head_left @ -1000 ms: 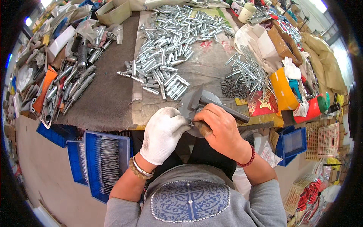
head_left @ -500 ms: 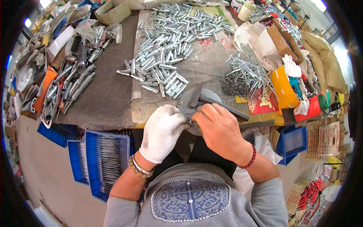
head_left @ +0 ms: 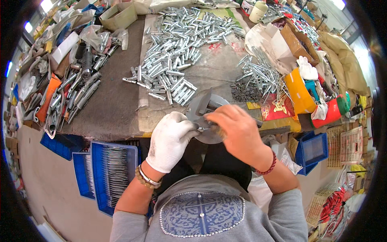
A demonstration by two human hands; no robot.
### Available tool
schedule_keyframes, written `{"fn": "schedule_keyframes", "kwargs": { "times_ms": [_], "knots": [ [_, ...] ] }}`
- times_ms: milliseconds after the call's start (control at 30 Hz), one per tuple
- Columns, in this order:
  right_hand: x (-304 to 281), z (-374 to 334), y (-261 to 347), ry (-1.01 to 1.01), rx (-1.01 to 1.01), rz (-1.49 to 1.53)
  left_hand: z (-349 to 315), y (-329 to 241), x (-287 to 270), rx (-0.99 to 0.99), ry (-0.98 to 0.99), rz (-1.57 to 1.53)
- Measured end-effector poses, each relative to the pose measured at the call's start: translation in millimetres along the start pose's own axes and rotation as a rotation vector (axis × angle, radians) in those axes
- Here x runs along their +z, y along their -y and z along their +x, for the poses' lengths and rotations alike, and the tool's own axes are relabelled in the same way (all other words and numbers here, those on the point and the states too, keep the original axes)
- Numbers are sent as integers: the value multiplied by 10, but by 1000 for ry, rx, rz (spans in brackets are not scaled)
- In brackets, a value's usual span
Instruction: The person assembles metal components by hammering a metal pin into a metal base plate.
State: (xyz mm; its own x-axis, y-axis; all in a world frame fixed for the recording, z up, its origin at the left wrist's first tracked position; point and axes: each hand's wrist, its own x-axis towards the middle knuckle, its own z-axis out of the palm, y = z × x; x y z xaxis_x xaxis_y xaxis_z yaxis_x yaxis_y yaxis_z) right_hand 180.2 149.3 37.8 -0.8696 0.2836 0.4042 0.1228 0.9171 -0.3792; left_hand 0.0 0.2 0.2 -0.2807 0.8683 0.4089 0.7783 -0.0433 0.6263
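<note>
My left hand [head_left: 171, 141], in a white glove, pinches a small thin metal pin [head_left: 203, 129] whose end sticks out to the right of the fingertips. Bare and smeared by motion, my right hand [head_left: 242, 133] is just right of the pin, its fingers bent over the round metal plate [head_left: 211, 137]; I cannot make out whether they hold anything. A hammer lies on the plate beyond my hands, its dark head [head_left: 206, 101] showing and its handle mostly behind my right hand. Shiny metal tubes [head_left: 173, 56] are heaped farther back on the table.
Thin metal rods [head_left: 262, 70] and small dark screw-like pieces [head_left: 245, 92] lie to the right, near a red packet [head_left: 278, 107] and a yellow box [head_left: 300, 90]. Larger tubes and tools [head_left: 82, 94] crowd the left. Below stands a blue bin [head_left: 135, 161] of rods.
My right hand has drawn slightly away from my left fingertips, up and to the right, exposing the pin's end. My left hand stays nearly in place; the view has shifted a little.
</note>
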Motion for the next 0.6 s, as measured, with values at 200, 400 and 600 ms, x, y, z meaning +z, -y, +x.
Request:
{"fn": "schedule_keyframes", "kwargs": {
  "times_ms": [200, 400, 600],
  "knots": [
    [-170, -59, -208, -17, 159, -229, 8, -17, -10, 8, -14, -38],
    [-308, -166, -145, -78, 233, -157, 40, -6, -20, -3, 1, -63],
    [-495, -343, 206, -157, 91, -52, 43, -13, -53, -36, 48, -57]
  ]
}}
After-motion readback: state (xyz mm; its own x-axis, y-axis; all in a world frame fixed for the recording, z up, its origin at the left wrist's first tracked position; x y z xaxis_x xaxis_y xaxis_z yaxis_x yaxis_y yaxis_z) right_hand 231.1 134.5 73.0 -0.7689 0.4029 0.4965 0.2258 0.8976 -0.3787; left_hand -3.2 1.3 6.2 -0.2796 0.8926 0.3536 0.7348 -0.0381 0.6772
